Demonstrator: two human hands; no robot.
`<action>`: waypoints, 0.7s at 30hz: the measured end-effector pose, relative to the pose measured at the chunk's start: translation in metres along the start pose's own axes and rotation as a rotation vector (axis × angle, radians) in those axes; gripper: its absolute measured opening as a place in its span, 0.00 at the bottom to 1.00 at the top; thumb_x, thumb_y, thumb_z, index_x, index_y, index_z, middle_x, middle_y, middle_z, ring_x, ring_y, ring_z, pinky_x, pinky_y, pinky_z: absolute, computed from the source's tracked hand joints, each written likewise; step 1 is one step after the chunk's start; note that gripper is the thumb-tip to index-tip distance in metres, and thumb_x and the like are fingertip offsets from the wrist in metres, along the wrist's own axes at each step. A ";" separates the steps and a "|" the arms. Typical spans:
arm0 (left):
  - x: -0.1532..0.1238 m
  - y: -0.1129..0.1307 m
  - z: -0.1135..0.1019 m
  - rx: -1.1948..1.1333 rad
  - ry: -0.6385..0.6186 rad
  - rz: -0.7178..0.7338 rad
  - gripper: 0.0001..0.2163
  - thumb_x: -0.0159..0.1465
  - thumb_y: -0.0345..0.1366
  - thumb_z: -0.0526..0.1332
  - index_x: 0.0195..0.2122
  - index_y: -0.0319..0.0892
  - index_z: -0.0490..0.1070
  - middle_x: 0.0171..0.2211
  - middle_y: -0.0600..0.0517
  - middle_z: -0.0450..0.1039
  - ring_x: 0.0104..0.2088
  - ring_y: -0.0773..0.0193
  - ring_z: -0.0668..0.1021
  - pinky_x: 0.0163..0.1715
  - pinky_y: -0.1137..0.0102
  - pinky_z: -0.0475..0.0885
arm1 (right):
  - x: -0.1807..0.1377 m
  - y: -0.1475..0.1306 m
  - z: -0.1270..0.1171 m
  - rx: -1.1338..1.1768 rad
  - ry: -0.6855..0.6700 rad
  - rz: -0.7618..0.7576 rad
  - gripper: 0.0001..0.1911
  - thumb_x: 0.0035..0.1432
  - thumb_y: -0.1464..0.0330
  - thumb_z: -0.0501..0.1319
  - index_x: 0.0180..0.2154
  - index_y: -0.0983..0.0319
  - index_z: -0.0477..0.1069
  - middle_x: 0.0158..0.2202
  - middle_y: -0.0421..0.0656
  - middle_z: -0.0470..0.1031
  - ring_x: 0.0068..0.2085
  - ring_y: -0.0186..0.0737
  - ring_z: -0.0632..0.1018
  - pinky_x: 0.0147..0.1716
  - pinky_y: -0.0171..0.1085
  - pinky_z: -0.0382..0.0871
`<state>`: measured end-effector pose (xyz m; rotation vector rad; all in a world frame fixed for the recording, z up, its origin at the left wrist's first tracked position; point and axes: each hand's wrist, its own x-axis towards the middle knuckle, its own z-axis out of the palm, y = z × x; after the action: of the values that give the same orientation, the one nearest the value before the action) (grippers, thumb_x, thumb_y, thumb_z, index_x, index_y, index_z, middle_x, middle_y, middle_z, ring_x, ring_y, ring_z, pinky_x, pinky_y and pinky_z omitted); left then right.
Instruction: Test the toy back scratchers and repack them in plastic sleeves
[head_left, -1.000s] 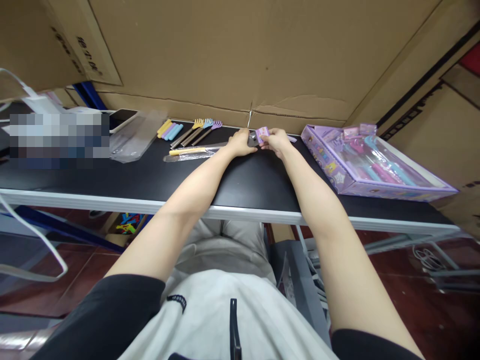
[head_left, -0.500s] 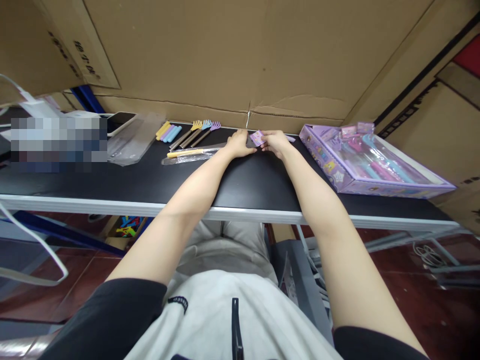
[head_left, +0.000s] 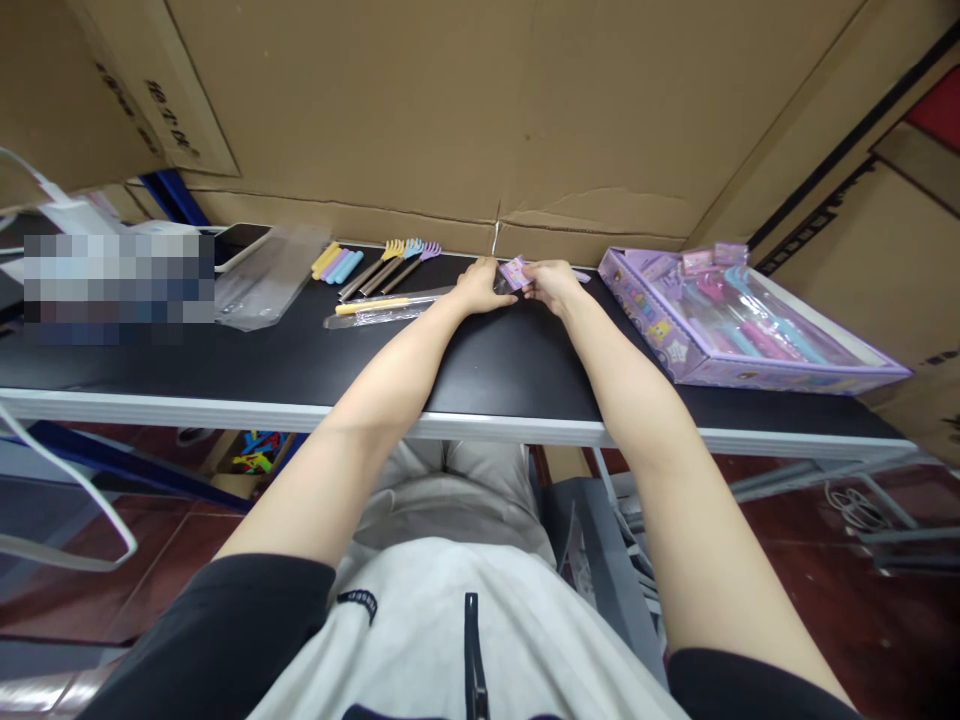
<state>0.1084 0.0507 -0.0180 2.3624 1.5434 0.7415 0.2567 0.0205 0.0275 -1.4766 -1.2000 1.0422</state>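
Observation:
My left hand (head_left: 480,288) lies at the back of the desk over the end of a clear plastic sleeve (head_left: 352,319), its thumb stretched apart from the fingers. Inside that sleeve is a stick with a yellow handle (head_left: 382,305); its far end is hidden under the hand. My right hand (head_left: 553,284) is closed on a small purple printed card (head_left: 514,272), pinched between thumb and fingers just right of my left hand. To the left lie several back scratchers with yellow, blue and purple claw heads (head_left: 412,250), beside loose coloured handles (head_left: 337,264).
A purple display box (head_left: 675,350) with packaged back scratchers stands at the right. Empty-looking plastic sleeves (head_left: 274,280) and a phone (head_left: 241,245) lie at the left. Cardboard walls (head_left: 420,110) enclose the black desk (head_left: 510,370) behind and at the sides.
The purple card has tilted and shifted up very slightly in my right hand. Both hands otherwise stay in nearly the same place.

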 end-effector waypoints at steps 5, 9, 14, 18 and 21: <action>0.000 0.002 0.001 -0.003 0.011 0.008 0.28 0.64 0.41 0.74 0.61 0.37 0.71 0.65 0.32 0.74 0.68 0.37 0.75 0.67 0.47 0.71 | 0.002 0.003 0.004 -0.041 0.037 -0.019 0.20 0.71 0.81 0.60 0.27 0.60 0.64 0.19 0.36 0.64 0.22 0.28 0.65 0.22 0.26 0.63; -0.002 0.004 -0.001 0.045 0.008 0.007 0.28 0.65 0.41 0.73 0.63 0.35 0.70 0.66 0.31 0.73 0.68 0.38 0.75 0.67 0.48 0.72 | 0.001 0.002 0.004 -0.087 -0.016 0.007 0.18 0.70 0.82 0.61 0.29 0.60 0.66 0.21 0.35 0.65 0.22 0.28 0.64 0.22 0.27 0.58; -0.004 0.006 -0.003 0.046 -0.010 0.018 0.29 0.65 0.41 0.72 0.63 0.33 0.70 0.66 0.30 0.73 0.69 0.39 0.74 0.67 0.51 0.71 | -0.004 -0.004 0.000 -0.059 -0.046 0.033 0.18 0.76 0.76 0.57 0.30 0.60 0.65 0.22 0.36 0.65 0.22 0.29 0.64 0.22 0.29 0.57; -0.005 0.008 -0.004 0.050 0.003 0.011 0.29 0.66 0.42 0.72 0.63 0.33 0.71 0.66 0.31 0.74 0.69 0.40 0.75 0.67 0.52 0.72 | -0.004 -0.003 -0.001 -0.048 -0.065 0.022 0.20 0.77 0.78 0.54 0.28 0.61 0.65 0.20 0.37 0.63 0.21 0.30 0.64 0.22 0.30 0.57; -0.005 0.007 -0.005 0.053 0.006 0.018 0.29 0.67 0.46 0.71 0.63 0.33 0.71 0.65 0.31 0.74 0.68 0.40 0.75 0.67 0.52 0.72 | -0.003 -0.002 -0.001 -0.049 -0.062 0.001 0.20 0.75 0.78 0.57 0.27 0.61 0.65 0.19 0.37 0.62 0.21 0.30 0.64 0.22 0.30 0.58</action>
<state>0.1101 0.0428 -0.0124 2.4171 1.5646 0.7211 0.2569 0.0178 0.0295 -1.4923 -1.2765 1.0735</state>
